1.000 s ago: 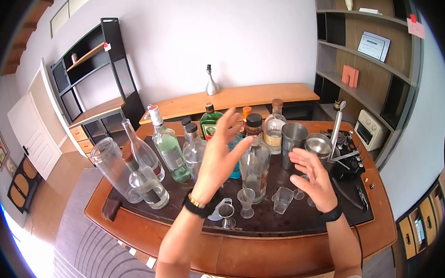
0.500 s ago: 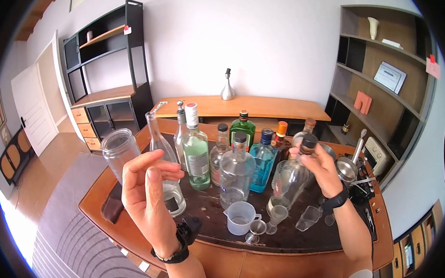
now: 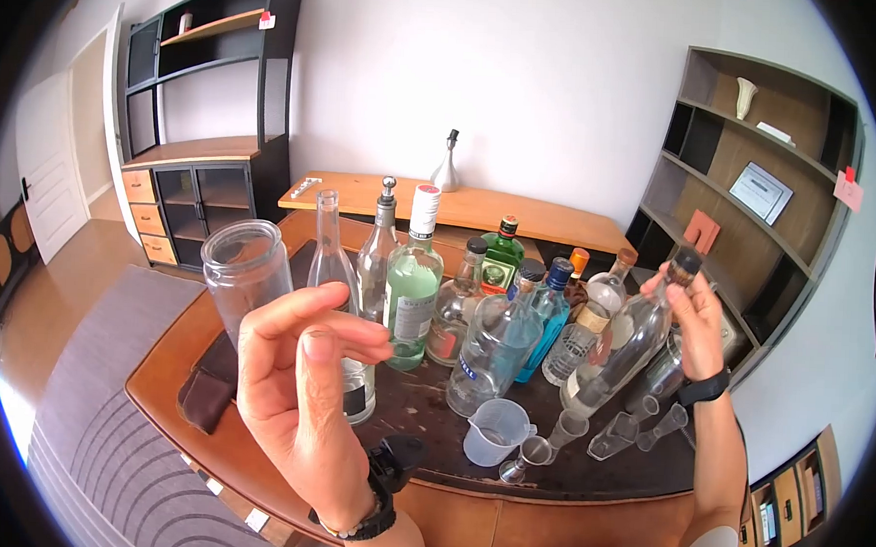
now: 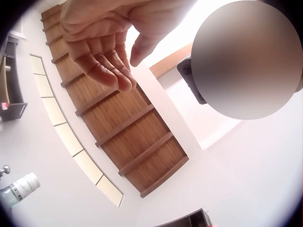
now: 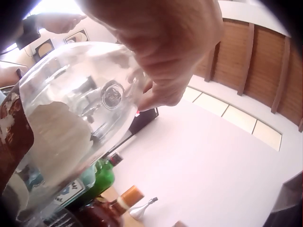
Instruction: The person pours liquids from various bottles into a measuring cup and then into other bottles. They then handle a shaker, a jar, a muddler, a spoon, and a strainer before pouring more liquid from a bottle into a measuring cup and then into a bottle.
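My right hand (image 3: 698, 329) grips the neck of a clear, dark-capped bottle (image 3: 625, 355), which leans with its top to the right. In the right wrist view, the fingers of that hand (image 5: 163, 47) wrap the narrow end of the clear bottle (image 5: 113, 94), whose torn label shows. My left hand (image 3: 305, 414) hangs raised in front of the bottles on the left, fingers loosely bent and holding nothing; the left wrist view shows that hand (image 4: 106, 45) empty too. A measuring cup (image 3: 497, 434), a metal jigger (image 3: 525, 460) and small glasses (image 3: 615, 436) stand near the leaning bottle.
Behind the hands are a green-tinted bottle (image 3: 412, 307), a blue bottle (image 3: 550, 318), a large embossed clear bottle (image 3: 493, 359) and several others. A wide glass jar (image 3: 247, 275) stands at the left. The dark desk top has a brown leather front edge (image 3: 545, 518).
My right hand has taken hold of the dark-capped bottle's neck and moved it right, tilting it. My left hand has moved from the middle bottles to the left. The head view has shifted.
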A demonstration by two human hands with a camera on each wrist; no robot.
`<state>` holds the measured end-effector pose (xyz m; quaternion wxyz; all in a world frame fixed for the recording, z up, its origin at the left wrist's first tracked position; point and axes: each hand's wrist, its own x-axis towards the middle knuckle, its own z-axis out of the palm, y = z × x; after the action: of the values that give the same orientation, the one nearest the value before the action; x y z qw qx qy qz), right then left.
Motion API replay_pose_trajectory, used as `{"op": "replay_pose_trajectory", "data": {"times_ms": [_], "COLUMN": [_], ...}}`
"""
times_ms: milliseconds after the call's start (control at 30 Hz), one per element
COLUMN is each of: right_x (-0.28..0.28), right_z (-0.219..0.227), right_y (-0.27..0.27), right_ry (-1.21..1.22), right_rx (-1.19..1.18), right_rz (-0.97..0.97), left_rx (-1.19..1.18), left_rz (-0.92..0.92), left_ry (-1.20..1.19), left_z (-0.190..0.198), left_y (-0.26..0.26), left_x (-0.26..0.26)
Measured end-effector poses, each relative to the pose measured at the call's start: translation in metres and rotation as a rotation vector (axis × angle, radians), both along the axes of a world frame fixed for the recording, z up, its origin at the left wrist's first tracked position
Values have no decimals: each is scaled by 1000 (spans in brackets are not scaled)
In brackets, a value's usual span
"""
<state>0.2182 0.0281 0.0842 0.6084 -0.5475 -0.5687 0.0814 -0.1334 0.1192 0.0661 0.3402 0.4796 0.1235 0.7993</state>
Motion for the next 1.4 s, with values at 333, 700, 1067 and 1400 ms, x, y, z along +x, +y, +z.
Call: {"op": "replay_pose_trajectory", "data": {"times_ms": [333, 700, 1067, 1400], "right_x": [-18, -33, -72, -66], "right_z": [163, 176, 75, 15], "right_y": [49, 225, 312, 322], "right_ry": [-423, -194, 99, 179], "right_rx": [24, 480, 289, 54], "right_rz": [-74, 199, 386, 427], "left_rx": [-52, -91, -122, -120], "left_rz": [22, 7, 21, 53], "left_ry": [-52, -46, -23, -26], "left_z": [-1, -4, -7, -6], "left_y": [6, 13, 20, 21], "left_x": [-7, -3, -4, -4]}}
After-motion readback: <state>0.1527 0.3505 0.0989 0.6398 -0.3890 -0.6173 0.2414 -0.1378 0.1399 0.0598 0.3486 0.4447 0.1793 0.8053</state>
